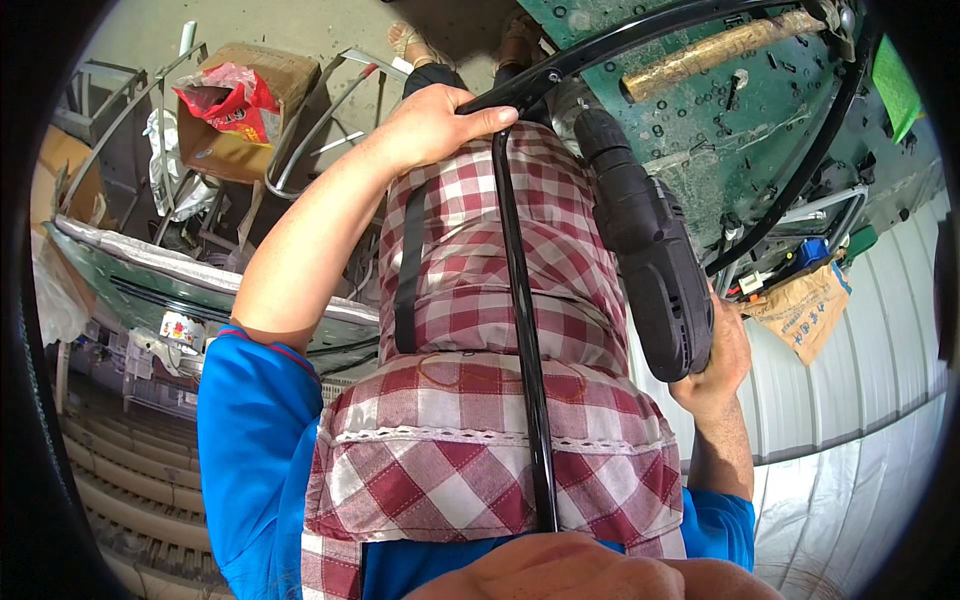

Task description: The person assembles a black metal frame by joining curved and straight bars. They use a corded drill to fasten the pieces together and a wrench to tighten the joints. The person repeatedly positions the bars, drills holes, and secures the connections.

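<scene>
Head view. Markings: red bag (230,100) in an open carton (225,150), pale print on it, too small to make out. Brown paper (805,310) at right carries dark printed characters in lines. White can (183,328), low at left, bears a coloured picture.

Frame (520,300): black, glossy tube. One straight leg runs down the middle of the checked apron (500,240); a curved length sweeps up and right over the green surface (700,200).

Left grip (430,125): clamped on the frame near the joint of leg and curve, thumb along the top, other fingers mostly hidden underneath.

Right grip (722,365): closed on the rear of the black drill (660,270), fingers partly hidden behind it. Drill stands right of the leg, nose just beside the curved tube. Bit contact: cannot tell.

Hammer (720,55), wooden handle, lies on the surface beyond the curve, amid small dark bits (735,90).
</scene>
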Available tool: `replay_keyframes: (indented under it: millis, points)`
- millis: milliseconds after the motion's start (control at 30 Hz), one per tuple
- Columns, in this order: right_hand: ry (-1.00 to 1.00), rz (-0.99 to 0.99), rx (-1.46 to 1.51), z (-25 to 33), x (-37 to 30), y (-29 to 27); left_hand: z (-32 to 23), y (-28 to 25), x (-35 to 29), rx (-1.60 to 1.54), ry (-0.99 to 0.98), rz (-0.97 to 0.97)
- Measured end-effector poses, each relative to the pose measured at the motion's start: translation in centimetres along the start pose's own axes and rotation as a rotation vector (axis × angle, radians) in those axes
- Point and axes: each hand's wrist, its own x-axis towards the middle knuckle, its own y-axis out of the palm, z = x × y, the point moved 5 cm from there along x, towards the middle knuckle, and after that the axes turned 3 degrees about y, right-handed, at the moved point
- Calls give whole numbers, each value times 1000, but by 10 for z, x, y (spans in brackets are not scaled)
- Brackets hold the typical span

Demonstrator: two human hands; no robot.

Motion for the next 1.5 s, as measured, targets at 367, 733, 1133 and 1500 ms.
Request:
replay_keyframes:
  millis: [367,733,1133,1500]
  points:
    - [-17,-16,-3,0,-5,-1,-25,-10,-12,277,60,-155]
    - [-44,-59,-17,6,0,-2,-22,-3,-15,315,175,-221]
    - [-24,-47,3,7,-6,-2,-24,2,-8,125,214,-100]
    - [8,-72,39,7,-4,-1,-22,5,-17,-49,159,68]
